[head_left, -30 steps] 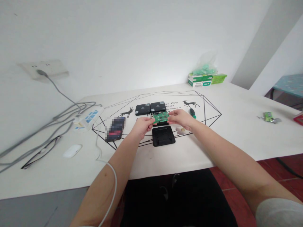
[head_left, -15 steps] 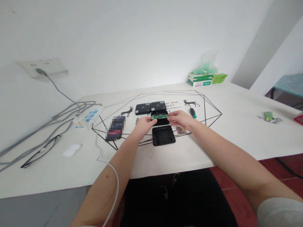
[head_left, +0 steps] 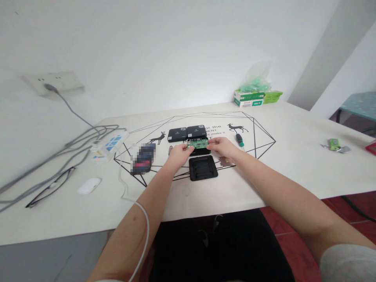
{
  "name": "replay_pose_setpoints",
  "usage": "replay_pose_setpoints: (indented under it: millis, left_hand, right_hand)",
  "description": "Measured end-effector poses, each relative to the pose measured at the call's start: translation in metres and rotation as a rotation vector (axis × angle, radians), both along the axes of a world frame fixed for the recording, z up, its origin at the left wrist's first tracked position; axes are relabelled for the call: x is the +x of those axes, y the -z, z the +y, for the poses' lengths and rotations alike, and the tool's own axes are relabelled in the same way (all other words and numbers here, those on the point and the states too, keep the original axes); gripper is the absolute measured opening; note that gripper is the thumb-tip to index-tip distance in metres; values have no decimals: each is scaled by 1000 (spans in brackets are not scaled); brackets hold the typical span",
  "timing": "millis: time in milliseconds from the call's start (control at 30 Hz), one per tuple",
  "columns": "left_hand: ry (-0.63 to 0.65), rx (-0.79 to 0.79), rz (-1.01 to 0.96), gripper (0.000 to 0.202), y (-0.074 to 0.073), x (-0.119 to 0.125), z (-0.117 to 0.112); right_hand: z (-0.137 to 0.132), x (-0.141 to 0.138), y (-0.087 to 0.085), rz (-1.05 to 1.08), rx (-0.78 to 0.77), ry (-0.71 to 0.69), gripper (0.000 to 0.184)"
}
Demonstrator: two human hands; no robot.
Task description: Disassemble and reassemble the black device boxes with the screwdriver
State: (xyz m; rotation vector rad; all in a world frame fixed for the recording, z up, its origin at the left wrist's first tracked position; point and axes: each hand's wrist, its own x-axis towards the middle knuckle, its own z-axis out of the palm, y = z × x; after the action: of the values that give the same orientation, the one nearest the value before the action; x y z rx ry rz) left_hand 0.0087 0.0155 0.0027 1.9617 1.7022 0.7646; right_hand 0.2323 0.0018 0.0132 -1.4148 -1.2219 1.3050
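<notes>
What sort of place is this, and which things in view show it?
Probably a desk serving as a small electronics workspace: there are a bare green circuit board, a black plastic shell and a screwdriver.

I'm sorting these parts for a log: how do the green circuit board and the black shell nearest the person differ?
The circuit board is green and crowded with components; the black shell is plain black plastic-looking.
The left hand and right hand grip the circuit board; the black shell lies untouched on the table.
Both look roughly rectangular.
</notes>
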Motion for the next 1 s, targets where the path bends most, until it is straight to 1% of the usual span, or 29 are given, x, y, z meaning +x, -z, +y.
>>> replay_pose_setpoints:
  millis: [67,200,267,600,700,867,1000]
  left_hand:
    - [-6,-9,-6,34,1,0,0]
    - [1,-25,-20,32,4,-1,2]
    - [8,-25,-5,30,4,-1,3]
    - [26,-21,84,27,-2,2,3]
    - [22,-19,99,29,-2,2,2]
    - [24,1,89,27,-2,1,2]
    - [2,-14,112,25,-2,1,4]
  right_hand:
    - [1,0,1,-6,12,-1,34]
    - [6,-1,7,-9,87,9,24]
    - [8,-1,10,-17,106,1,24]
    - [11,-3,15,-30,120,12,23]
    - [12,-3,15,-16,121,8,20]
    - [12,-2,15,-34,120,-4,21]
    - [14,-1,16,-34,130,0,22]
